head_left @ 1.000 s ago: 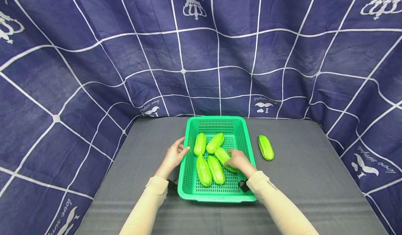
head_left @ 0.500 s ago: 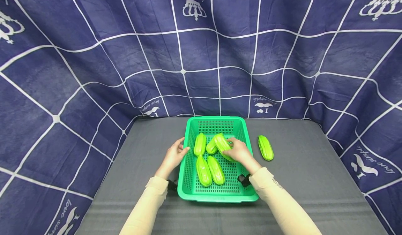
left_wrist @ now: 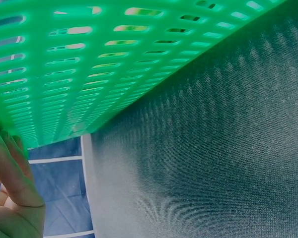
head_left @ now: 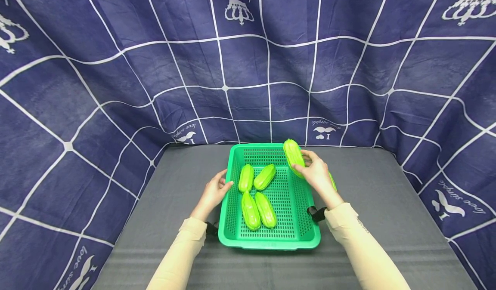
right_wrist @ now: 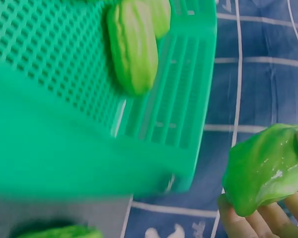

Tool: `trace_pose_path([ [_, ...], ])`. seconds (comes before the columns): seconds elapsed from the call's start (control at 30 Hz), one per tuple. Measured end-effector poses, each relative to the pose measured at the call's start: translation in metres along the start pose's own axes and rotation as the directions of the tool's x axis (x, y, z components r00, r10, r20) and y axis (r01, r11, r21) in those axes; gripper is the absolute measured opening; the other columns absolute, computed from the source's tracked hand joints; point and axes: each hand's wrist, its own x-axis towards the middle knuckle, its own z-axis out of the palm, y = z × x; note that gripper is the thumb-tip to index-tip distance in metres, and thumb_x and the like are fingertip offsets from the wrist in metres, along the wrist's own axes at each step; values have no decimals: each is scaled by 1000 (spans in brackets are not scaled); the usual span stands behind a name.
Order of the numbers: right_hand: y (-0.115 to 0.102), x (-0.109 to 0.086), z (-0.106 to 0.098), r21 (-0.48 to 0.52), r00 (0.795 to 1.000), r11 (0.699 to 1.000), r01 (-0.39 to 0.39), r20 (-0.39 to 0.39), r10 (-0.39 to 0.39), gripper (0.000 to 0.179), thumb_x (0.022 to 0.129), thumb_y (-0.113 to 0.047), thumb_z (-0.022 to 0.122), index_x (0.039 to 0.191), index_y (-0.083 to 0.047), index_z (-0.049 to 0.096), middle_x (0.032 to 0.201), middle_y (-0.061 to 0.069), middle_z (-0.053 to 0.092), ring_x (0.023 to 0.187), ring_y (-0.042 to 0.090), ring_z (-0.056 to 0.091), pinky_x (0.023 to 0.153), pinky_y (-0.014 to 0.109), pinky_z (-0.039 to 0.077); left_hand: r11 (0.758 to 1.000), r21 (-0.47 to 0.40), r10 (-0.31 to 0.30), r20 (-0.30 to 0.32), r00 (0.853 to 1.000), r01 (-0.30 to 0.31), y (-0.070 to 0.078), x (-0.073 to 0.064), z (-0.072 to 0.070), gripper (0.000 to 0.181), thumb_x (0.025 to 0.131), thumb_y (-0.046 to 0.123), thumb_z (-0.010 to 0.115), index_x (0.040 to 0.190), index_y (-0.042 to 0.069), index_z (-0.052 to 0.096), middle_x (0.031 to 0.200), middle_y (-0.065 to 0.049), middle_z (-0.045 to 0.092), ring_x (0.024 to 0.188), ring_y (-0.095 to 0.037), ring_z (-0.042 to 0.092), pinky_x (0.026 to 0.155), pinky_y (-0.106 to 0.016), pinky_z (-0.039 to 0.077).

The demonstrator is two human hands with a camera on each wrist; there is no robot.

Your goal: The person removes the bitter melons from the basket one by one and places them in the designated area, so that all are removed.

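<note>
My right hand holds a bright green, ridged bitter melon above the far right rim of the green basket. In the right wrist view that bitter melon sits between thumb and fingers. My left hand is at the basket's left side, its thumb over the rim and its fingers along the outer wall. In the left wrist view, the left hand's fingers touch the perforated wall. Several bitter melons lie on the basket floor. Another bitter melon on the table is mostly hidden behind my right hand.
The basket stands on a grey cloth-covered table. A blue curtain with white grid lines hangs behind and along both sides. Black wrist camera mounts show near both sleeves.
My right hand has lifted one bitter melon off the basket floor and carried it up and to the right, over the rim. The left hand stays at the left side.
</note>
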Motion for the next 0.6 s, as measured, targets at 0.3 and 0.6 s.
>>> trace_pose_path([
  [0.3, 30, 4, -35, -34, 989, 999, -33, -147, 28, 59, 89, -19, 73, 140, 0, 50, 131, 26, 60, 115, 41, 63, 94, 51, 51, 1000, 12, 5, -8, 1000, -5, 0, 0, 0, 56, 95, 20, 67, 143, -1, 47, 100, -17, 63, 84, -26, 63, 72, -40, 53],
  [0.6, 66, 5, -55, -55, 963, 987, -149, -236, 132, 58, 91, -19, 70, 141, 2, 49, 133, 28, 58, 119, 44, 59, 98, 52, 47, 1000, 11, -5, -2, 1000, 5, 2, 0, 0, 56, 95, 21, 66, 144, 1, 46, 102, -18, 64, 85, -26, 64, 73, -41, 53],
])
